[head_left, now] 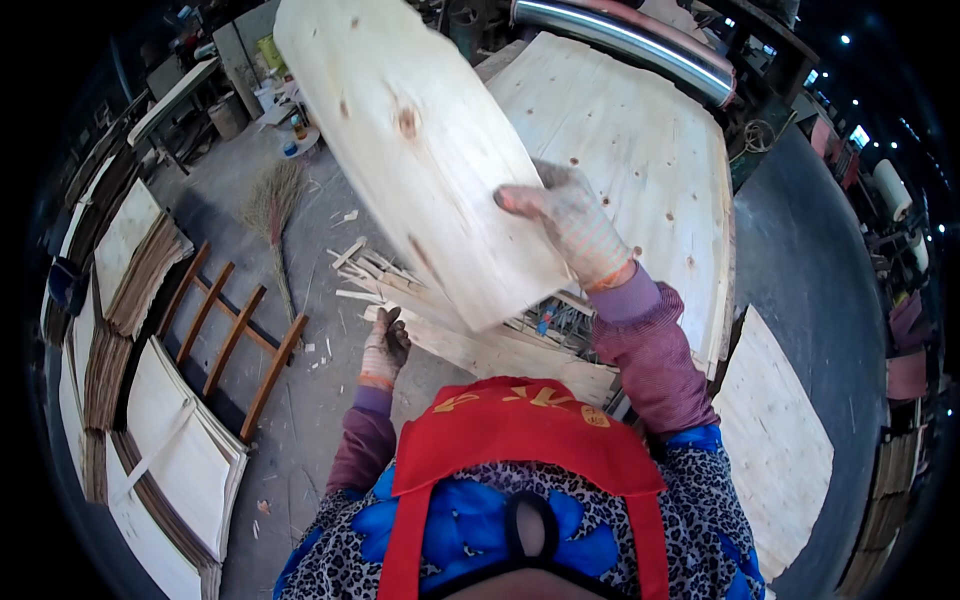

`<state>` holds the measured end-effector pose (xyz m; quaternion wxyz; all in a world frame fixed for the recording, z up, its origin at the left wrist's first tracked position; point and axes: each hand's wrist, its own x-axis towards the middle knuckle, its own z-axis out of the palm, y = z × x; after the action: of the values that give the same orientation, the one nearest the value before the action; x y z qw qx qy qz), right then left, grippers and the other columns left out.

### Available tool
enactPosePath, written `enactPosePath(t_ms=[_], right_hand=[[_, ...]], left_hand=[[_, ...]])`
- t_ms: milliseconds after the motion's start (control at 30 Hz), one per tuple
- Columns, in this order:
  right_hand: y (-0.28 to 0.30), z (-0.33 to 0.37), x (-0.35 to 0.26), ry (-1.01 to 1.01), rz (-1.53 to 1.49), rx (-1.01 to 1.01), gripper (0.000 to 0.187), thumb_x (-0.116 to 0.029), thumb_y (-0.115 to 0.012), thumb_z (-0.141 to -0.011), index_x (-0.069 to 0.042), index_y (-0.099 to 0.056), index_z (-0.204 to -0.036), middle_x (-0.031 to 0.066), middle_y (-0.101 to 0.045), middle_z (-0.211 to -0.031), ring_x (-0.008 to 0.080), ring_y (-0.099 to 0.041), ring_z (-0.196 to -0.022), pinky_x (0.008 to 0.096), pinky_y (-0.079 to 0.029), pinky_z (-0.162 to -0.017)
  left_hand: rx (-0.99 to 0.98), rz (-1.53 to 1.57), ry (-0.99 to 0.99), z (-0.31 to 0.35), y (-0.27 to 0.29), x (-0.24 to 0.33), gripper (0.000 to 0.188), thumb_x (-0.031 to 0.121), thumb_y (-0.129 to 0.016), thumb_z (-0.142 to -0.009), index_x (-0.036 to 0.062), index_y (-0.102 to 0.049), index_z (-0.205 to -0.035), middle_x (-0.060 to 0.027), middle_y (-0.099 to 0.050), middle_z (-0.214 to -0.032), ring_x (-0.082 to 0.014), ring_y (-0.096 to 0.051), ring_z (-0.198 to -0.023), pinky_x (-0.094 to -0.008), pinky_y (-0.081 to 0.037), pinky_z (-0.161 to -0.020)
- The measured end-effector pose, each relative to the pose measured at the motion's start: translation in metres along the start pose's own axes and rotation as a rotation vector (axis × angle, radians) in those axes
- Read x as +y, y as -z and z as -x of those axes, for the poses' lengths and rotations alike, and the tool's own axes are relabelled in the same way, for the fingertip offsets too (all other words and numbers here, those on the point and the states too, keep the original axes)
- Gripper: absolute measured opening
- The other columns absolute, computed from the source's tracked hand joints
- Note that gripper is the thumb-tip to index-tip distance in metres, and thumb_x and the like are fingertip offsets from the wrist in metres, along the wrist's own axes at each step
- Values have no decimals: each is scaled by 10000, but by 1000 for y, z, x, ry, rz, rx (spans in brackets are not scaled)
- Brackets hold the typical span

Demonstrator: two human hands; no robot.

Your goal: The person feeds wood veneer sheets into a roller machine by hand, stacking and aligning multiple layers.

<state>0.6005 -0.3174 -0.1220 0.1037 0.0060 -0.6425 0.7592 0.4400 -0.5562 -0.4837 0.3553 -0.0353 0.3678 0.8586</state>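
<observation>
A pale wood veneer sheet (pixel 430 140) with brown knots is raised at a slant in front of me. My right hand (pixel 580 220), in a light knitted glove, grips its right edge, the thumb on the face and the other fingers mostly hidden behind. Lower and to the left, my left hand (pixel 387 348) is gloved with bare, dark fingertips; its fingers are curled in and nothing shows in them. It is close to the left end of a long veneer strip (pixel 480 350). A wide stack of veneer (pixel 660 150) lies beyond my right hand.
A shiny metal roller (pixel 630 45) spans the stack's far end. Wood scraps (pixel 375 265) lie beneath the raised sheet. To the left are a straw broom (pixel 273 200), a wooden frame (pixel 235 330) and veneer piles (pixel 185 440). Another veneer sheet (pixel 770 440) leans at my right.
</observation>
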Motion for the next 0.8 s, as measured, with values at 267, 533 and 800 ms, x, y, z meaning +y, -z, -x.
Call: enactPosePath(t_ms=[267, 533, 800], right_hand=[[39, 47, 51, -172, -121, 110, 496, -174, -666, -725, 89, -523, -1120, 76, -619, -904, 130, -596, -750, 246, -483, -691], [95, 127, 45, -125, -124, 389, 503, -140, -618, -756, 116, -456, -1157, 113, -591, -995, 142, -569, -873, 255, -457, -775], [184, 216, 143, -7, -362, 740, 464, -233, -669, -761, 29, -515, -1112, 90, -581, -993, 159, -577, -887, 276, -490, -751]], left_hand=[[-75, 38, -92, 16, -39, -25, 731, 600, -477, -800, 75, -378, -1298, -68, -442, -1286, -227, -432, -1163, -383, -382, -968], [-102, -34, -235, 20, -91, 12, 555, 363, -637, -797, -1, -482, -1185, -99, -564, -1113, -218, -558, -983, -343, -455, -872], [-52, -475, -41, -50, -178, 16, 289, 156, -684, -751, 4, -589, -977, -59, -612, -909, -179, -591, -795, -314, -496, -728]])
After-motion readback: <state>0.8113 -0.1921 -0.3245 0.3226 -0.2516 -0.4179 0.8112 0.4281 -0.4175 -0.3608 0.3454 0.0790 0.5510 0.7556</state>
